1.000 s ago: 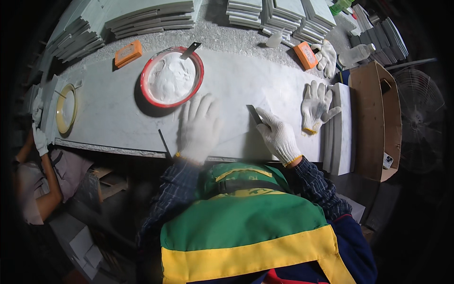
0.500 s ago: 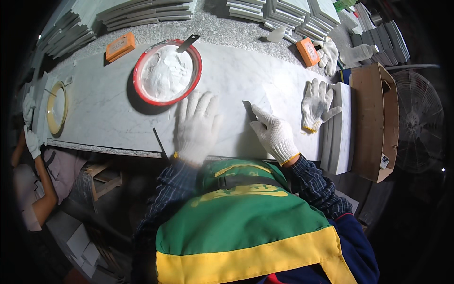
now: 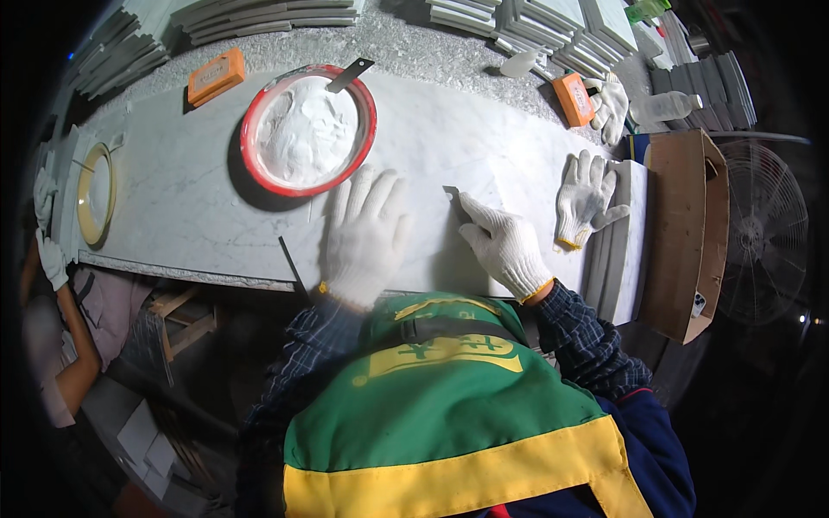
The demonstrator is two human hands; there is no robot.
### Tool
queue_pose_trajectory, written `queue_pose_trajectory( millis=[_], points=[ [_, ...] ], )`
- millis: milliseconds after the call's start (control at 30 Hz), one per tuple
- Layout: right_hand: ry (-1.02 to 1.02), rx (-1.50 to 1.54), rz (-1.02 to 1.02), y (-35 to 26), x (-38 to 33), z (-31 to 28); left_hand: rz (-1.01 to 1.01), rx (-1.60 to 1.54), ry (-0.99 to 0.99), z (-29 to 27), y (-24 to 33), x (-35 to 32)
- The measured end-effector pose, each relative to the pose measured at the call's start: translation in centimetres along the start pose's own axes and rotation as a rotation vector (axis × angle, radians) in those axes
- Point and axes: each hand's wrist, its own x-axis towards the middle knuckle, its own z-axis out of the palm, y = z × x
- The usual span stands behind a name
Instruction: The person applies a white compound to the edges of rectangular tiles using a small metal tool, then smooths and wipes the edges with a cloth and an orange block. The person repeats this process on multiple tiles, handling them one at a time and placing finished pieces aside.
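The white-gloved left hand [image 3: 367, 233] is laid flat, fingers extended and nothing gripped, on a grey-veined white marble slab [image 3: 449, 112], near a round red-rimmed bowl [image 3: 372, 129]. Over the slab, a thin metal scraper [image 3: 452, 191] is pinched by the white-gloved right hand [image 3: 505, 246].

Lays the gloved left hand [image 3: 364, 233] palm down on the counter [image 3: 458, 121], just inside the front edge, with fingers extended, slightly spread and aimed toward the far edge. Angles the gloved right hand [image 3: 503, 249] inward near the same edge, with index finger and thumb pointing leftward in a pinching grip and the other fingers mostly tucked out of sight. Shows a strip of bare right wrist [image 3: 541, 293]. Brings both sleeved forearms [image 3: 596, 350] up to the front edge, well apart.
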Motion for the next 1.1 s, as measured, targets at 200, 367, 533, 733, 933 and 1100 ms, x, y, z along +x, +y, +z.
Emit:
queue_pose_trajectory(
  millis=[200, 367, 533, 733, 933, 1100],
  points=[
    [-0.044, -0.063, -0.017, -0.6, 0.5, -0.8, -0.037, -0.035, -0.012, 0.0, 0.4, 0.0],
    [-0.082, 0.056, 0.037, -0.2, 0.5, -1.4, -0.003, 0.007, 0.014, 0.2, 0.3, -0.1],
    [-0.026, -0.029, -0.006, 0.9, 0.4, -0.5, -0.001, 0.002, 0.035, 0.4, 0.1, -0.2],
    [0.027, 0.031, -0.072, 1.2, 0.6, 0.5, -0.002, -0.018, 0.024, 0.2, 0.2, 0.0],
    [-0.045, -0.046, -0.077, 1.4, 0.9, 0.0, 0.001, -0.021, 0.046, 0.3, 0.2, -0.2],
    [-0.037, -0.036, -0.075, 0.8, 1.4, -0.2, -0.008, -0.013, 0.033, 0.3, 0.2, -0.2]
  ],
)
